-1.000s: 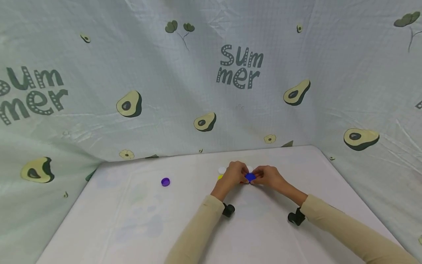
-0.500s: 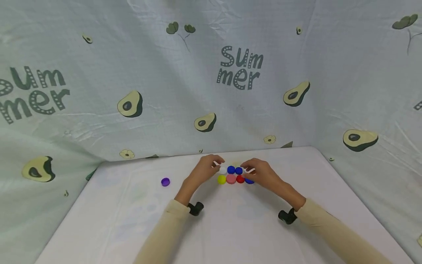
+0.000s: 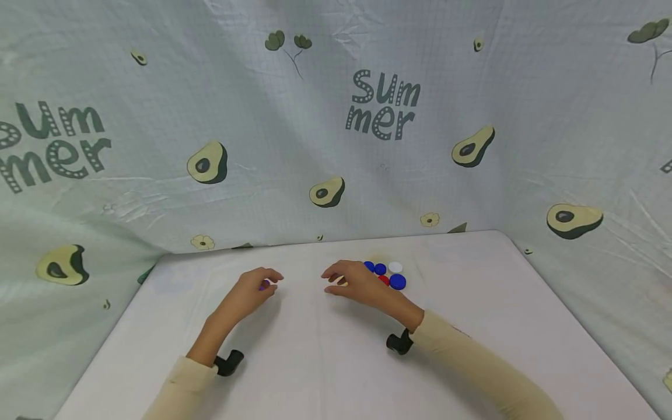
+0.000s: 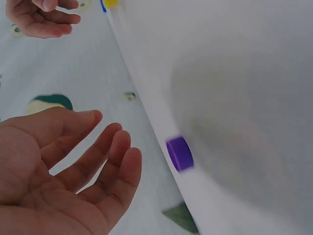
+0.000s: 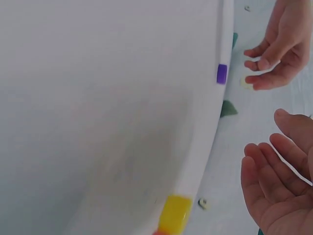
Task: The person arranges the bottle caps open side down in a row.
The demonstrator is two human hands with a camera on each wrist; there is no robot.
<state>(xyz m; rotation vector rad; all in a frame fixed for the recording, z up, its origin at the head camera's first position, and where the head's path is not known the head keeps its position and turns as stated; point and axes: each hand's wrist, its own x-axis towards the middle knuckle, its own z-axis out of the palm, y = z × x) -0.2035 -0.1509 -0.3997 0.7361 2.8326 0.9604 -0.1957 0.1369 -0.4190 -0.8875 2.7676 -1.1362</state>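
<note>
A purple bottle cap (image 3: 265, 284) lies on the left side of the table, partly covered by my left hand (image 3: 251, 291) in the head view. That hand hovers around it, fingers loosely bent and holding nothing; the left wrist view shows a gap between the fingertips and the purple cap (image 4: 180, 154). My right hand (image 3: 362, 284) is over the left part of a cap group, its fingers relaxed and pointing left, nothing in them. Beyond it show a large blue cap (image 3: 397, 282), a white cap (image 3: 395, 267) and a red cap (image 3: 384, 280). The yellow cap (image 5: 175, 214) appears in the right wrist view.
Two smaller blue caps (image 3: 380, 269) sit in the back row of the group. The white-covered table (image 3: 315, 361) meets a hanging sheet (image 3: 262, 192) printed with avocados along its far edge. Black cameras are strapped to both wrists.
Both hands have moved left, away from the large blue cap they were holding a second ago. The left hand has travelled to the purple cap; the right now covers the group's left caps.
</note>
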